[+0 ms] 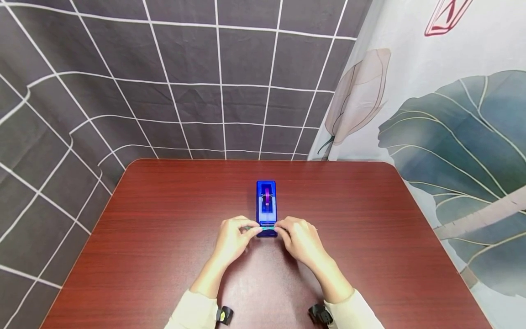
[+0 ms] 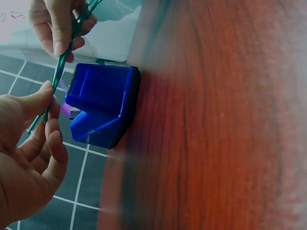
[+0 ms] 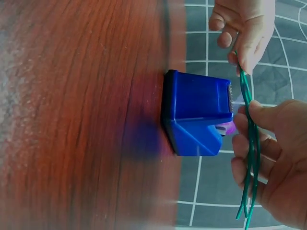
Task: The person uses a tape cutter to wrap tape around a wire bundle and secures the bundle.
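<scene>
So the biggest thing here is the dark grey cloth [image 1: 189,55] with white grid lines, then the leaf-print curtain [image 1: 464,137] over on the right. Next up is the reddish-brown table [image 1: 164,205]: its far edge sits well behind the action, and the side edges are well away from both hands, so there's wood stretching out left and right for elbow room. Two pale sleeves [image 1: 193,310] come in from the near side, forearms angling inward. The left hand [image 1: 231,240] and right hand [image 1: 302,237] face each other, fingertips near but apart, each pinching between thumb and forefinger. Between them, pretty much at the table's middle, stands a blue tape dispenser [image 1: 267,217], upright, front end towards the person. What they're gripping is a bunch of thin green strands [image 3: 245,88], held crosswise over that front end, loose tails running past the right palm. The strands sit just above the serrated cutter [image 3: 230,97], with a small purple tape roll [image 1: 267,196] further back.
</scene>
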The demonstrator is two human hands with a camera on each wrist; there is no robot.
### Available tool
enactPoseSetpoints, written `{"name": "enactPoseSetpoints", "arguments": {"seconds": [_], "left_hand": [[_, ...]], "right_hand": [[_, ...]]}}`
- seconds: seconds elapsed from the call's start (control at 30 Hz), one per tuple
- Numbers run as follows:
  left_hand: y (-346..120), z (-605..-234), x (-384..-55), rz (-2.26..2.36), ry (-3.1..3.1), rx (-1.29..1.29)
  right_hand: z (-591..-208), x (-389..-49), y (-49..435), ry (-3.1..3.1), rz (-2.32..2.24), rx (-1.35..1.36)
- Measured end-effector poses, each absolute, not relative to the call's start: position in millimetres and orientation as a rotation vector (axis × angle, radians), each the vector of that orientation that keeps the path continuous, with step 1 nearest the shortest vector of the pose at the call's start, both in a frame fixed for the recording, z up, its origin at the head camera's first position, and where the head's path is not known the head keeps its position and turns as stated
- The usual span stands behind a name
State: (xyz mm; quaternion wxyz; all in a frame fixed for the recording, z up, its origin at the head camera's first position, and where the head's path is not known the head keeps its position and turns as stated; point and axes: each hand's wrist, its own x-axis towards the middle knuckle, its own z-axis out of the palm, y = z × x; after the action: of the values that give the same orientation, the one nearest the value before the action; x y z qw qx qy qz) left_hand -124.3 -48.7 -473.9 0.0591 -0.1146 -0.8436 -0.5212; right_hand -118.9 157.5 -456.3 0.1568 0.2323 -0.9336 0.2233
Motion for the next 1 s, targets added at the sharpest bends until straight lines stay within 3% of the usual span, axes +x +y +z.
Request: {"name": "enactPoseSetpoints", "arguments": {"seconds": [1.0], "left_hand": [[-57.2, -481.3, -90.8, -1.532, -2.428, -0.582]], "right_hand": [[-450.5, -94.7, 169.5, -2.653, 0.782, 0.971]]}}
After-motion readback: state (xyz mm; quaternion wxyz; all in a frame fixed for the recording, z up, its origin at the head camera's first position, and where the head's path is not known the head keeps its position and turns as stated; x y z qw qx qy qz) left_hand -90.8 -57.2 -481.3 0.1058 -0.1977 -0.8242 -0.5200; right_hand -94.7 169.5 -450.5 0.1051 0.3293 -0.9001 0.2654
